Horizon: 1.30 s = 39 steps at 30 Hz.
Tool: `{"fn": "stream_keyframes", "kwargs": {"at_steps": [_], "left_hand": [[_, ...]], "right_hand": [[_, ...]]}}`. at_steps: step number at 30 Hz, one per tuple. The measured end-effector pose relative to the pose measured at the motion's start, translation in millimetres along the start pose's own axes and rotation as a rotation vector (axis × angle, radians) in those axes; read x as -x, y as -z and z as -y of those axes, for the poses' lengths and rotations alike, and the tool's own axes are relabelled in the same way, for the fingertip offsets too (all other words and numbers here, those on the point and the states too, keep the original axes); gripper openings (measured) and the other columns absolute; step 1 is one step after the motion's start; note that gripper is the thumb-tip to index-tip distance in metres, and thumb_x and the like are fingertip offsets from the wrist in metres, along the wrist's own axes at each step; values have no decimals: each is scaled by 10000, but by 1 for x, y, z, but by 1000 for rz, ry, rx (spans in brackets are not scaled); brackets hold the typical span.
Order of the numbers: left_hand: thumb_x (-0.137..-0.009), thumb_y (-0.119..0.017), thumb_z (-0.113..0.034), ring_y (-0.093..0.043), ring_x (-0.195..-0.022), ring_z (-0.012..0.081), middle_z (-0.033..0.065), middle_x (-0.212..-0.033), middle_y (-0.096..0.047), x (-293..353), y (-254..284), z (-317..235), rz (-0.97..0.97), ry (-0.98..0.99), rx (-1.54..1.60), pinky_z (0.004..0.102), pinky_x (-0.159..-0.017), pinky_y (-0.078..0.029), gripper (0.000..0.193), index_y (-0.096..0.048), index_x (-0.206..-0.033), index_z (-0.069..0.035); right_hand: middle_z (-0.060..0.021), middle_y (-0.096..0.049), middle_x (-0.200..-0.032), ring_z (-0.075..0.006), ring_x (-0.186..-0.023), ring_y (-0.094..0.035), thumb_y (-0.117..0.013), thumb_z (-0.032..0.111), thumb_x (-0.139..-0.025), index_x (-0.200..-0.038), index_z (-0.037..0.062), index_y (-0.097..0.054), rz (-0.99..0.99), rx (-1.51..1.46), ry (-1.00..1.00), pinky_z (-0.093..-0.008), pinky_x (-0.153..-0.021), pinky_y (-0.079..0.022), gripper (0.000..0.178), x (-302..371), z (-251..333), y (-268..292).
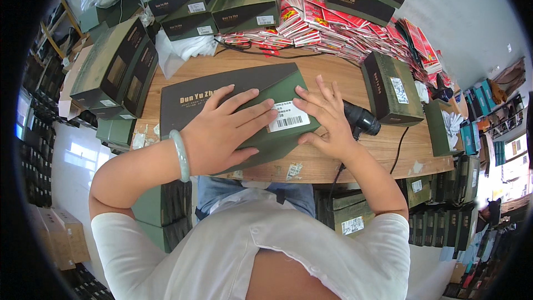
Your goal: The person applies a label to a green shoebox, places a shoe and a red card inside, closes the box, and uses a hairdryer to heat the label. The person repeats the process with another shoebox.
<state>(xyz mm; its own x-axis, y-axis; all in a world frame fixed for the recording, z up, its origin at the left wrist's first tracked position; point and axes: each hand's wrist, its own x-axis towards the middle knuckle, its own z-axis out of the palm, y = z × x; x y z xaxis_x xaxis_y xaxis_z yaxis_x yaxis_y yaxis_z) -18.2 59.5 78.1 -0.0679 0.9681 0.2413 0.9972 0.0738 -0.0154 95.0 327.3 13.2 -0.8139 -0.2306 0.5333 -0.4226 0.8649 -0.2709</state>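
Note:
A shoebox-shaped carton (261, 73), dark brown and green, lies in front of me on the wooden table. Near its right end sits a white barcode label (290, 123). My left hand (222, 125) lies flat across the carton, fingers stretched out, and its fingertips reach the label's left edge. A pale green bangle (179, 155) circles that wrist. At the carton's right end, my right hand (326, 118) has its fingers spread, with fingertips touching the carton beside the label. Just right of this hand rests a black tool shaped like a hair dryer (362, 119).
Similar boxes are stacked at the back left (183, 0) and left (115, 69). A heap of red printed packets (333, 30) spreads along the back. One smaller box (391, 89) stands at the right, near an open green box (442, 128). Black cables (400, 150) cross the table.

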Motion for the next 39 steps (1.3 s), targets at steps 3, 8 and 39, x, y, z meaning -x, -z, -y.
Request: {"fn": "stream_keyframes", "kwargs": {"at_steps": [3,8,39], "left_hand": [[-763,-735,-295,-475,-1216,254,50,-1405,-502,-3,2,-3,-1,7,-23,524,-1104,-292,710,-485,-1399,-100],[-718,-752,-275,-507,-1051,187,0,-1353,-539,-3,4,-9,-51,21,-107,497,-1083,-306,691,-533,-1355,-119],[-668,-786,-273,-515,-1050,200,16,-1301,-580,-5,7,-4,-123,-13,-61,417,-946,-350,641,-605,-1263,-118]], "right_hand": [[-68,-503,-1449,-376,-1444,-286,-797,456,-687,-1327,170,-573,-23,-96,22,-621,-1155,-134,736,-2,-8,-4],[-61,-522,-1425,-370,-1403,-360,-819,336,-694,-1270,165,-603,-74,-397,-72,-606,-1151,-176,638,0,-3,-12],[-158,-478,-1444,-408,-1344,-411,-780,247,-788,-1297,115,-560,-218,-355,-149,-494,-1119,-306,570,-1,21,3]]}}
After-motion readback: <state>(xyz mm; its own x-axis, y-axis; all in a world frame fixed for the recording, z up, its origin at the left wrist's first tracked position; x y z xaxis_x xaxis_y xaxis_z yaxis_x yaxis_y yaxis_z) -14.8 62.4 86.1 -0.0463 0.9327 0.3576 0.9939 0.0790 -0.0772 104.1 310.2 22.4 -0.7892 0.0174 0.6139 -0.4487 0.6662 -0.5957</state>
